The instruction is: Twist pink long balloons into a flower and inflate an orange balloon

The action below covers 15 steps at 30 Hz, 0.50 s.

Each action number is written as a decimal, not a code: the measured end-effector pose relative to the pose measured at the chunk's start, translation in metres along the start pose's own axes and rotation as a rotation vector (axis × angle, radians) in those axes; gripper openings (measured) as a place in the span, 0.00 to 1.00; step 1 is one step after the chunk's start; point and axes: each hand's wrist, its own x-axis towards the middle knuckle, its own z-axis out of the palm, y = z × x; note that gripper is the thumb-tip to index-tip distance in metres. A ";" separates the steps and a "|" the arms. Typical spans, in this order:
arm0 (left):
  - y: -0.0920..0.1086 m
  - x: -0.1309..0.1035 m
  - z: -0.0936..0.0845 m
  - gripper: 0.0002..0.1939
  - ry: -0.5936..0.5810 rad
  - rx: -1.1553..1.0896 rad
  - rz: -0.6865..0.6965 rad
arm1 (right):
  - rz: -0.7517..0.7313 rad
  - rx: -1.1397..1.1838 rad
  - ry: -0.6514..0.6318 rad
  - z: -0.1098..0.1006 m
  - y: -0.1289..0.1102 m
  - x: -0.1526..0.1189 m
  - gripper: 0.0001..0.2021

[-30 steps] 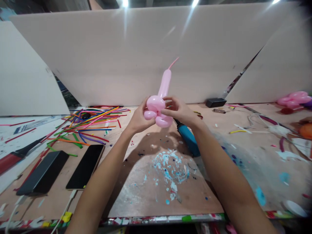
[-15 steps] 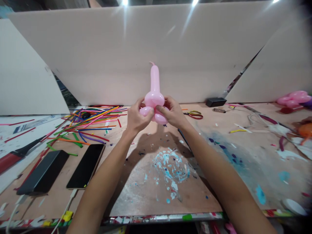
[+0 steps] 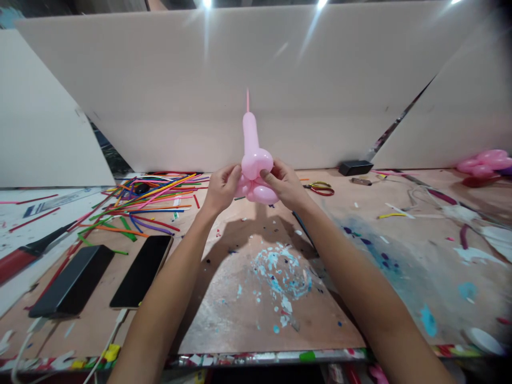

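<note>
A pink twisted modelling balloon (image 3: 250, 136) is held up above the table, its long segment upright with a thin uninflated tip pointing up. Several rounded bubbles cluster at its lower end. My left hand (image 3: 223, 186) is closed at the left side of the cluster, thumb and fingers pinching its edge. On the right, my right hand (image 3: 287, 184) grips the bubbles, its thumb pressed on the front near the twist. The fingers behind the balloon are partly hidden.
Loose uninflated balloons (image 3: 160, 200) lie at the left, by a phone (image 3: 142, 272), a dark power bank (image 3: 72, 280) and a red-handled pump (image 3: 24, 258). Scissors (image 3: 320, 188) and a black box (image 3: 354, 167) are at right. A white panel (image 3: 160, 80) stands behind.
The balloon has turned and its long segment leans slightly left, the thin tip now straight up. My left hand has shifted a little left to the edge of the bubbles.
</note>
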 end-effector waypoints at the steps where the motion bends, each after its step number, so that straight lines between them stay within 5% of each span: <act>1: 0.001 -0.001 0.001 0.21 -0.012 0.001 0.006 | 0.008 -0.008 0.008 0.000 -0.001 0.000 0.28; 5: 0.008 -0.004 0.005 0.22 -0.060 -0.002 -0.017 | 0.030 -0.026 -0.002 -0.001 -0.005 -0.001 0.27; 10: 0.011 -0.003 0.007 0.19 0.062 0.049 -0.008 | 0.100 -0.102 0.018 -0.006 -0.012 -0.004 0.29; 15: 0.011 -0.002 0.007 0.19 0.088 0.038 -0.051 | 0.296 -0.182 -0.177 -0.017 -0.014 -0.007 0.22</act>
